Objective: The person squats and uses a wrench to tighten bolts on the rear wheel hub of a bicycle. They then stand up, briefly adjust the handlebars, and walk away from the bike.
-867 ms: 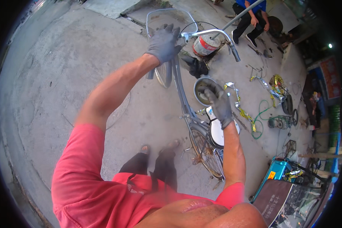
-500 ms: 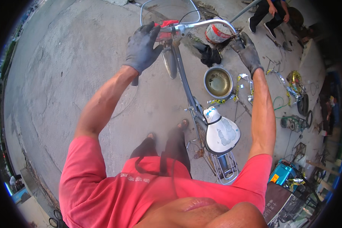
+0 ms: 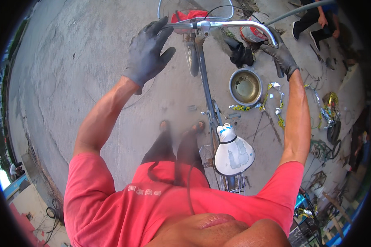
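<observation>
A bicycle stands in front of me, its silver handlebar [image 3: 235, 24] running across the upper middle. My left hand [image 3: 146, 51], in a grey glove, rests over the handlebar's left end with fingers and thumb spread apart. At the right end, my gloved right hand [image 3: 282, 53] is around the bar, and part of the dark grip shows below the palm. Below the bar are the front mudguard [image 3: 192, 59] and the dark frame tube [image 3: 206, 78]. The worn white saddle [image 3: 235, 152] is near my body, above a partly hidden rear rack [image 3: 231, 185]. Red cloth [image 3: 189, 15] lies ahead of the handlebar.
A metal basin [image 3: 231, 86] holding liquid sits right of the bicycle, near a dark bundle [image 3: 240, 53] and a red-and-white bucket [image 3: 251, 33]. Crumpled yellow and silver strips [image 3: 281, 119] litter the concrete. Another person [image 3: 317, 20] is at the upper right.
The handlebar and both hands sit further right relative to my feet, and the bicycle looks straighter. The left fingers are more spread. The whole view has shifted slightly.
</observation>
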A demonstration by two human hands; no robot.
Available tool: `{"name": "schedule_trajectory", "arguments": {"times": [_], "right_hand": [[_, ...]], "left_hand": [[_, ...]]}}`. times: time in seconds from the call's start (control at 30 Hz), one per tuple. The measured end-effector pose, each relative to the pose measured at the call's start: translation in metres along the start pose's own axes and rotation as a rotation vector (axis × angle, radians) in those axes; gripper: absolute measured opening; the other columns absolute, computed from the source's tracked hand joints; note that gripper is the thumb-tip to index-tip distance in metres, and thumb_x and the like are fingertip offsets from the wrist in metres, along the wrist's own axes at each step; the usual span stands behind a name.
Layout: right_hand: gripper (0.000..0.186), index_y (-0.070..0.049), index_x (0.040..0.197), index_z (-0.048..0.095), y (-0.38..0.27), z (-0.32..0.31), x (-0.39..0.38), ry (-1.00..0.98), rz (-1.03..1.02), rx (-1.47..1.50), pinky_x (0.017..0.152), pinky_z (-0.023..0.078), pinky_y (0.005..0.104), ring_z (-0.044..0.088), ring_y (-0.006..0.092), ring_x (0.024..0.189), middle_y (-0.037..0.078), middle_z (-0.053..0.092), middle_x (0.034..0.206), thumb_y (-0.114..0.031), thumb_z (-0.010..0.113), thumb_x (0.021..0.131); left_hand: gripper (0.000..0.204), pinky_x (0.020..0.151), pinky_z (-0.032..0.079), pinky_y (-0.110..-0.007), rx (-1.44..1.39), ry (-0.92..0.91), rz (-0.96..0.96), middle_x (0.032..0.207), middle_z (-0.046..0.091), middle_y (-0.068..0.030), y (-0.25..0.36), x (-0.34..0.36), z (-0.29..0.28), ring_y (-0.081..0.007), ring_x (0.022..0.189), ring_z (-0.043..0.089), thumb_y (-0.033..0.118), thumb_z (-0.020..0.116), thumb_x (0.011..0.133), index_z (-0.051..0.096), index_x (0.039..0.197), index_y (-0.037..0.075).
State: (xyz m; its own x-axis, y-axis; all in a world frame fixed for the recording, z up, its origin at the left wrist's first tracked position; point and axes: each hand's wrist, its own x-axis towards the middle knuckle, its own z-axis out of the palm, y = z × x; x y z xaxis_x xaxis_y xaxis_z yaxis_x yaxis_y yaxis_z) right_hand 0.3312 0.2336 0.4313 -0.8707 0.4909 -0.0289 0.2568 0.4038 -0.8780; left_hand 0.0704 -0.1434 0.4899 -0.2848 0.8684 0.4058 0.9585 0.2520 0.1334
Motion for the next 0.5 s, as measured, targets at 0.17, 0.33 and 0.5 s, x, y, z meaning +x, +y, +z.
{"name": "schedule_trajectory", "arguments": {"times": [0.17, 0.33, 0.5], "right_hand": [[0.058, -0.004, 0.13, 0.052, 0.024, -0.008, -0.03, -0.022, 0.165, 0.056, 0.1, 0.042, 0.0321, 0.056, 0.0147, 0.11, 0.008, 0.06, 0.125, -0.027, 0.077, 0.083], [0.047, -0.002, 0.123, 0.058, 0.03, -0.007, -0.025, -0.065, 0.246, 0.21, 0.093, 0.043, 0.0311, 0.062, 0.016, 0.104, 0.008, 0.068, 0.113, -0.03, 0.071, 0.087], [0.045, 0.0, 0.123, 0.059, 0.042, -0.007, -0.03, -0.005, 0.277, 0.105, 0.08, 0.045, 0.0285, 0.065, 0.0158, 0.089, 0.008, 0.071, 0.1, -0.029, 0.067, 0.089]], "left_hand": [[0.05, 0.099, 0.046, -0.046, 0.06, 0.039, 0.061, 0.143, 0.05, -0.0134, 0.011, -0.001, -0.001, -0.0346, 0.124, 0.052, 0.022, 0.073, 0.083, 0.059, 0.13, 0.014], [0.05, 0.1, 0.042, -0.047, -0.038, 0.026, 0.018, 0.135, 0.054, -0.0216, 0.018, 0.009, -0.019, -0.0394, 0.121, 0.051, 0.017, 0.075, 0.071, 0.061, 0.117, 0.001], [0.051, 0.099, 0.043, -0.047, -0.039, 0.015, 0.03, 0.134, 0.054, -0.0227, 0.015, 0.011, -0.02, -0.0393, 0.12, 0.052, 0.017, 0.075, 0.072, 0.061, 0.117, 0.0]]}}
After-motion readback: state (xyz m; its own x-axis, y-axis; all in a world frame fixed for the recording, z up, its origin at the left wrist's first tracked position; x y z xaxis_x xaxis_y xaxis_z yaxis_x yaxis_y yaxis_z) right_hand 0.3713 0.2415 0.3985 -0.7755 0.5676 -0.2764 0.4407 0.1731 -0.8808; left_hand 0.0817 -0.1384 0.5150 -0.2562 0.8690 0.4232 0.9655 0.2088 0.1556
